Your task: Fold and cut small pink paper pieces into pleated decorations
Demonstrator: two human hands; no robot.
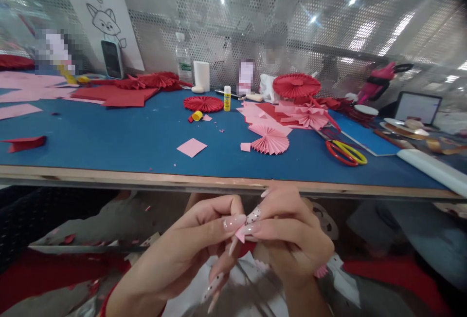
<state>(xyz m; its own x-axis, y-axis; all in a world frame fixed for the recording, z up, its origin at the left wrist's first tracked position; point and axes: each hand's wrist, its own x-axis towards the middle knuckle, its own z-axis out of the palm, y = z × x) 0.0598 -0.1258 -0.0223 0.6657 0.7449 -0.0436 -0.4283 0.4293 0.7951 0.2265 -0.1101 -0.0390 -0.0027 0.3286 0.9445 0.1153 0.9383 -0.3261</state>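
Below the table edge, my left hand (175,253) and my right hand (292,239) meet in front of me, both with long pale pointed nails. Between their fingertips they pinch a small pink paper piece (240,234), which is mostly hidden by the fingers. On the blue worktable (120,146) beyond them lie a pleated pink paper fan (270,140), a red paper rosette (203,103) and a loose pink paper square (191,147). Neither hand touches the table.
Further along the table are a yellow glue stick (226,98), red-and-yellow-handled scissors (345,153), a larger red rosette (296,85) and heaped pink and red paper. A wooden table edge (219,180) runs in front of my hands. A person sits beyond the perforated screen.
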